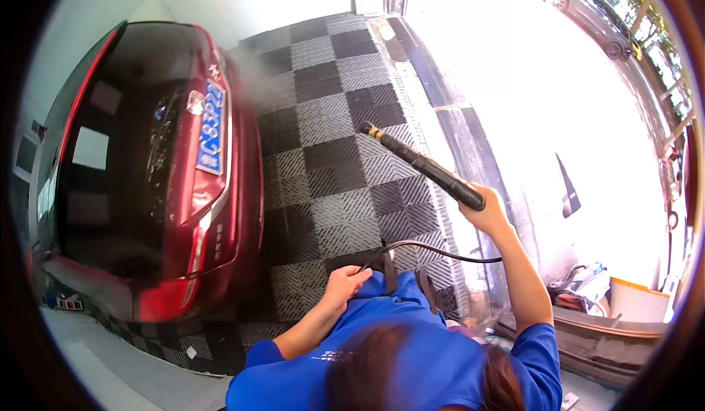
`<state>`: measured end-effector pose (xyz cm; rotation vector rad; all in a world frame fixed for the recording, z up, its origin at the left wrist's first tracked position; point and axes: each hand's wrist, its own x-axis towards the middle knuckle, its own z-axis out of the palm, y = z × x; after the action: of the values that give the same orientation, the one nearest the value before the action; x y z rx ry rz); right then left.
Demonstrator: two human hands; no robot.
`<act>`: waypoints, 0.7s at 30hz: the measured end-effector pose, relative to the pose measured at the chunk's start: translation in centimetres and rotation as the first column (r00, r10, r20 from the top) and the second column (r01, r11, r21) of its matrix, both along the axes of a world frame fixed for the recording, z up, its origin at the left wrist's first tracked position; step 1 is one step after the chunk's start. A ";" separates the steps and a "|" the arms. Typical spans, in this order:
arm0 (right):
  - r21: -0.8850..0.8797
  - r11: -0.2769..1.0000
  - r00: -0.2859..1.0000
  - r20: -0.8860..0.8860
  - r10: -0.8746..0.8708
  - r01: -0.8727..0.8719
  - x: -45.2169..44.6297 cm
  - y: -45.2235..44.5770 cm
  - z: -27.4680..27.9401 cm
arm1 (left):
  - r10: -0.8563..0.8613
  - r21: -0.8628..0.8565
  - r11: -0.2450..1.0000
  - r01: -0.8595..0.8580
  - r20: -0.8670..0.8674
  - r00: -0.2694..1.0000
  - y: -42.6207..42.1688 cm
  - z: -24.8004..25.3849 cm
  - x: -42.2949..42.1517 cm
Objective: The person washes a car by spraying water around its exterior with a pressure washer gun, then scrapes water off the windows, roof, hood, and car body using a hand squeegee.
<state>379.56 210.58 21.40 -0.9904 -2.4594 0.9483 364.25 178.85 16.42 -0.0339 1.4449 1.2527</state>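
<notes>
My right hand (486,211) is wrapped round the rear end of a black pressure washer wand (429,167). The wand slants up and to the left, its brass-coloured tip over the checkered floor and toward the car. Low in front of my body, my left hand (345,287) is closed on a thin black hose (433,246), which curves off to the right below my right forearm. A dark red car (242,190) stands on the left with its rear toward me, wet-looking and apart from both hands. Pale mist hangs by its far rear corner.
Black and grey grid tiles (345,220) cover the floor between the car and a bright doorway edge on the right. A white bucket (637,299) and some bagged items (580,291) sit at the lower right. Another car (587,7) is parked outside.
</notes>
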 end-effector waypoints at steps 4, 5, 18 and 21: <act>-0.371 0.900 0.939 -0.160 -0.305 0.230 5.0 14.7 2.7 | -0.007 -0.052 0.999 0.007 0.006 1.000 10.7 0.5 -0.3; -0.549 0.764 0.879 -0.105 -0.466 0.340 6.9 18.5 3.7 | 0.008 -0.092 0.996 -0.010 -0.023 1.000 13.3 -0.1 -0.2; -0.670 0.701 -0.713 -0.366 -0.599 -0.245 29.8 82.8 -8.2 | 0.587 0.107 0.722 -0.683 -0.617 0.524 56.6 -8.1 6.9; -0.851 0.108 -0.560 0.237 -0.794 -0.514 23.8 94.7 -18.7 | 0.603 0.135 0.704 -0.697 -0.634 0.485 66.1 -7.4 7.8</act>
<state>403.37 305.32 2.70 -0.6921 0.7179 1.3694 372.10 244.90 9.03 -0.3155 2.2603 1.9086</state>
